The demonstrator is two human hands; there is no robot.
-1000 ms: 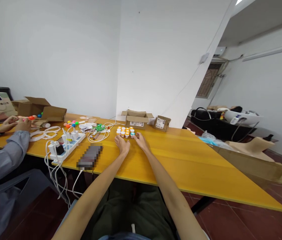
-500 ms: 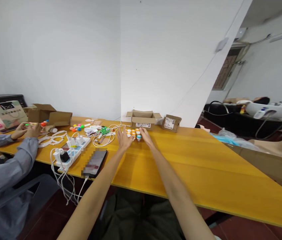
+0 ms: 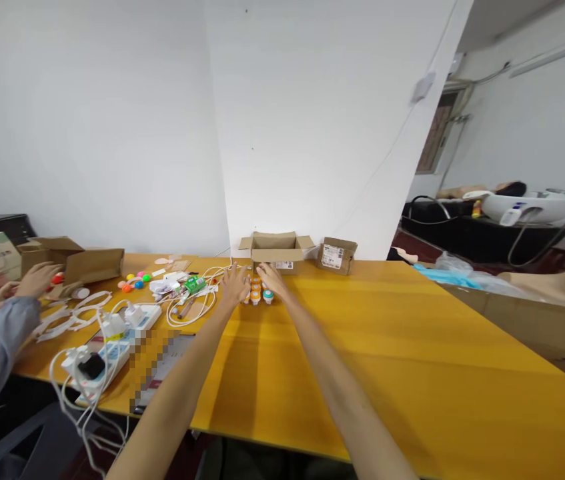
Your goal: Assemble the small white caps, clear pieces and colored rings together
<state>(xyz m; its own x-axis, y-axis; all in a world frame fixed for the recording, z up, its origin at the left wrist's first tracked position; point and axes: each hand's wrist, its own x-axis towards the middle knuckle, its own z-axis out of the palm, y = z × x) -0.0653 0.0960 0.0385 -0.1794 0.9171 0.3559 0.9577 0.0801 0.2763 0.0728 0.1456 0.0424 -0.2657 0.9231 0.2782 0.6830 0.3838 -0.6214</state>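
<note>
Several small jars with orange lids (image 3: 255,293) stand grouped on the wooden table, and one with a blue lid (image 3: 267,295) is at the group's right front. My left hand (image 3: 235,285) is at the left side of the group, fingers spread. On the other side, my right hand (image 3: 273,279) reaches over the right back of the jars with its fingers extended. Part of the group is hidden by the hands. Just behind stands an open cardboard box (image 3: 276,253) with its flaps out.
A smaller box (image 3: 336,256) stands right of the open one. To the left lie white cables (image 3: 195,322), coloured balls (image 3: 139,284), a power strip (image 3: 137,327) and a phone (image 3: 169,367). Another person's hand (image 3: 37,280) is by a box (image 3: 95,265) at far left.
The view has shifted, so the table shows lower and further left. My right hand has moved from the jars' right side to their back. The other person's hand has risen toward the left box.
</note>
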